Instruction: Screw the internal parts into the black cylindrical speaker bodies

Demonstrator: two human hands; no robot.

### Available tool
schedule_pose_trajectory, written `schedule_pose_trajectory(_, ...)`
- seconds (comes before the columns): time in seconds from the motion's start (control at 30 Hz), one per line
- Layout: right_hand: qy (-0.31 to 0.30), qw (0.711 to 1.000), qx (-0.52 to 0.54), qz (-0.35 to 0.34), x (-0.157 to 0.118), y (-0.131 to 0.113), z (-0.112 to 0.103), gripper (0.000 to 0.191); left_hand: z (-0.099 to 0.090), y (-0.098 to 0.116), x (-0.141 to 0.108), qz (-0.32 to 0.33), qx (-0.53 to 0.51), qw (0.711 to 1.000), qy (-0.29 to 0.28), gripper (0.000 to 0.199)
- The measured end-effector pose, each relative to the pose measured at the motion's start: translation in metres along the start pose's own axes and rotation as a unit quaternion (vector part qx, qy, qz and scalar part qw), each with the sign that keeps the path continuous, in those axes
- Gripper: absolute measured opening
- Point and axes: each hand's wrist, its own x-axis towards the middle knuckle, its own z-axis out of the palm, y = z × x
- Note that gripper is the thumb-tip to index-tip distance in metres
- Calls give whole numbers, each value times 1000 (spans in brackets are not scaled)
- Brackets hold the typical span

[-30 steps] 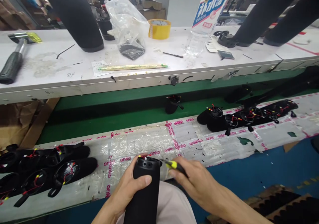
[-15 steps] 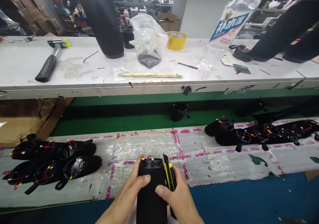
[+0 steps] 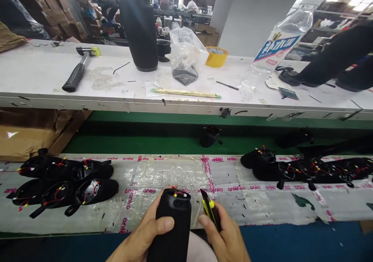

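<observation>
My left hand wraps round a black fabric-covered cylinder with its thumb on the front face. Red wires and small connectors poke out at the cylinder's top end, above a dark oval recess. To the right, my right hand grips a black and yellow utility knife, its dark blade pointing up and to the left. A gap separates the knife from the cylinder. The cylinder's lower end runs out of view.
Similar black cylinders with wires lie in groups on the taped plastic covering, left and right. On the white bench stand a hammer, an upright cylinder, a plastic bag, yellow tape and a bottle.
The knife has moved right, away from the cylinder. The cylinder has turned and tilted in my left hand, and its recess now shows. The camera view has shifted slightly.
</observation>
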Motion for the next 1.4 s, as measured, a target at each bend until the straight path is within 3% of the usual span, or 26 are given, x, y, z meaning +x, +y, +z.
schedule_pose_trajectory(0.07, 5, 979, -153, -132, 2, -8, -19, 38, 2, 6, -1, 11, 36, 999, 7, 87)
schedule_pose_trajectory(0.13, -40, 937, -256, -236, 8, -21, -34, 35, 4, 10, -2, 21, 71, 997, -1, 90)
schedule_pose_trajectory(0.23, -63, 878, -356, -313, 18, -41, -46, 34, 6, 14, -2, 28, 123, 992, 4, 90)
schedule_pose_trajectory(0.3, -62, 858, -384, -337, 22, -49, -48, 35, 7, 15, -3, 29, 145, 989, 11, 90)
schedule_pose_trajectory(0.67, -108, 837, -412, -344, 24, -47, -49, 24, 8, 15, -3, 61, 222, 973, 28, 85)
schedule_pose_trajectory(0.83, -97, 814, -457, -346, 19, -51, -49, 14, 10, 15, -7, 72, 259, 960, 80, 90)
schedule_pose_trajectory(1.1, -155, 765, -533, -326, 20, -59, -49, 27, 15, 10, -11, 81, 313, 939, 121, 88)
schedule_pose_trajectory(1.2, -174, 763, -536, -317, 23, -57, -45, 23, 16, 10, -10, 80, 325, 932, 141, 89)
schedule_pose_trajectory(1.27, -173, 779, -517, -310, 26, -53, -42, 22, 14, 11, -8, 65, 309, 939, 135, 88)
schedule_pose_trajectory(1.33, -153, 810, -476, -308, 30, -47, -39, 22, 10, 11, -6, 48, 253, 960, 111, 88)
schedule_pose_trajectory(1.4, -123, 859, -377, -323, 34, -43, -38, 25, 4, 9, -4, 25, 157, 984, 78, 92)
